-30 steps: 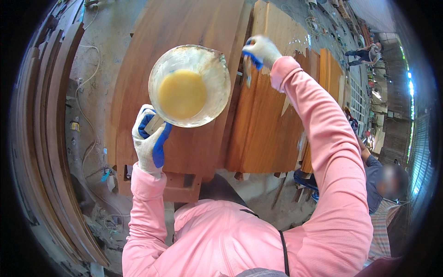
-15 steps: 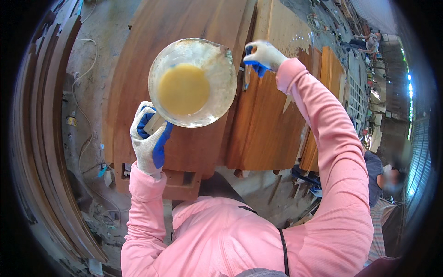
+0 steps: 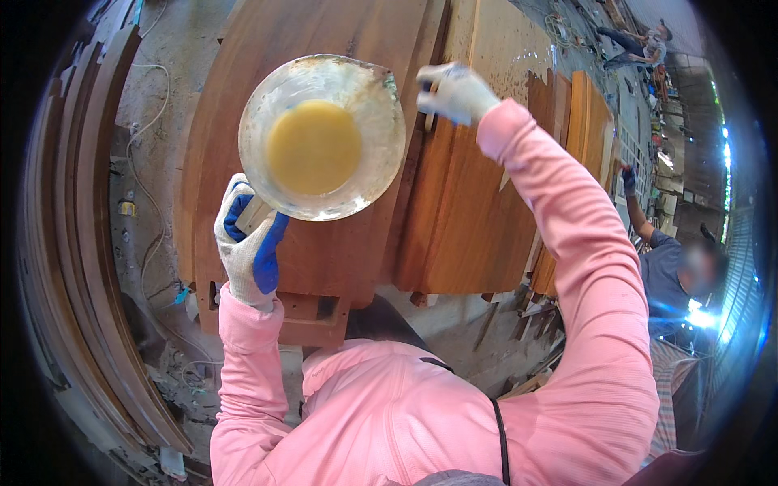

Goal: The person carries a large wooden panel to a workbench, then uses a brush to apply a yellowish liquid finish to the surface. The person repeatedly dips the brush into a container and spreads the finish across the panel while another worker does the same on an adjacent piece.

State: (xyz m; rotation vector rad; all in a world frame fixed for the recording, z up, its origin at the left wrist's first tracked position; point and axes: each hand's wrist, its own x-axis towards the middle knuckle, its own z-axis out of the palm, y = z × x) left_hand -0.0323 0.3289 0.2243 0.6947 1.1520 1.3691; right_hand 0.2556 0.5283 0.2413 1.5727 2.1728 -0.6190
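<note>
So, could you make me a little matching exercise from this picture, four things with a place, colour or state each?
1. Pot
2. Liquid
3. Sleeves
4. Long wooden beams

A. Pink
B. Along the picture's left side
C. Held by the person's left hand
D. Cloudy yellow, inside a vessel

Pairs: 1-C, 2-D, 3-A, 4-B

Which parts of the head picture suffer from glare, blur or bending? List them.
Head view: a starry flare at right, beside a co-worker; head view: the right hand looks smeared, the left hand crisper; head view: long boards at left bow along the rim; head view: corners fall to black.
</note>
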